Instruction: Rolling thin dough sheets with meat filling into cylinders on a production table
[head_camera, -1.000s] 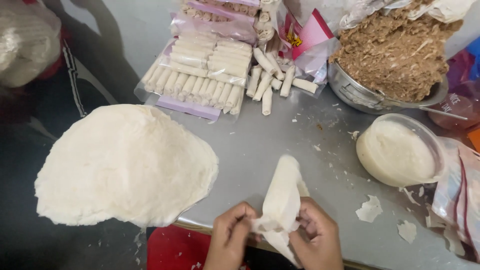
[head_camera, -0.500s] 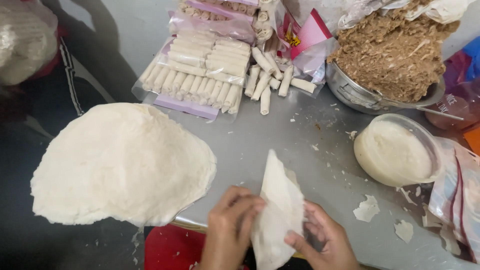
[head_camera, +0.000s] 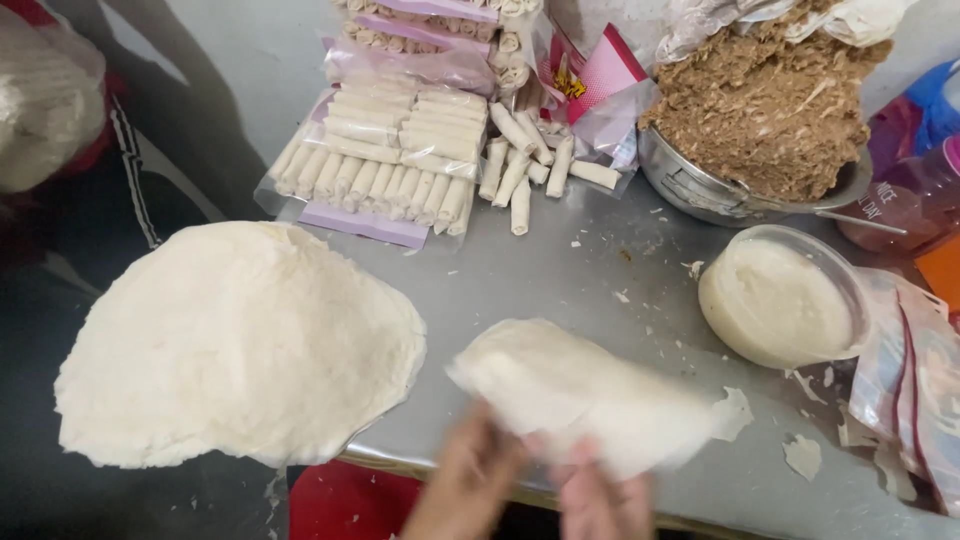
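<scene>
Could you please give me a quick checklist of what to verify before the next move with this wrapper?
1. Wrapper held by both hands: ok. The left hand and right hand are under its near edge, though motion blur hides the exact grip.
2. Wrapper whole, without tears: cannot tell, it is blurred.
3. Bare table under the wrapper: ok, only small scraps lie there.
4. Filling available: ok, the metal bowl is heaped with brown filling.
5. Paste available: ok, the clear tub of white paste stands right of the wrapper.
6. More wrappers ready: ok, the stack lies to the left.
</scene>
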